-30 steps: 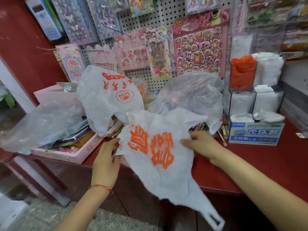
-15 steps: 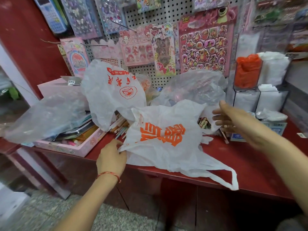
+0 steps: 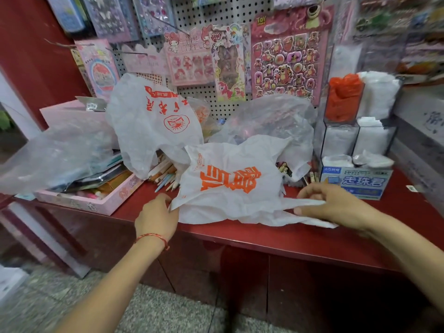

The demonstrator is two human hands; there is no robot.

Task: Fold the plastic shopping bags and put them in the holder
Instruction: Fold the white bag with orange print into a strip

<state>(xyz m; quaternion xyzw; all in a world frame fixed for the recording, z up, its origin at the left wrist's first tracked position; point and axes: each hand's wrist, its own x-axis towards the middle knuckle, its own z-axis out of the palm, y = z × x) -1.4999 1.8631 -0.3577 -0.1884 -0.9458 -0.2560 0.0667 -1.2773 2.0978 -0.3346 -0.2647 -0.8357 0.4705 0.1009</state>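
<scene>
Red counter (image 3: 264,239) with white bag (image 3: 230,188), pink tray (image 3: 105,203), loose pens (image 3: 165,179) and blue box (image 3: 360,183)

My white bag (image 3: 230,188), orange-printed, lies crumpled on the red counter (image 3: 312,243), handles (image 3: 312,221) trailing right, near the clear holder (image 3: 358,134) stuffed with an orange bag (image 3: 343,99) and white bags (image 3: 377,94).

Thin, crinkled plastic on the white shopping bag (image 3: 230,162), fairly matt under its orange print. Behind it the clear bag (image 3: 276,116) is filmy and glossier, catching light. The red counter (image 3: 300,239) shines: smooth lacquer. The holder (image 3: 356,140) is hard, glassy clear plastic. The pegboard (image 3: 204,94) looks like matt, perforated painted metal, and the floor (image 3: 163,311) is speckled, rough-grained stone.
</scene>
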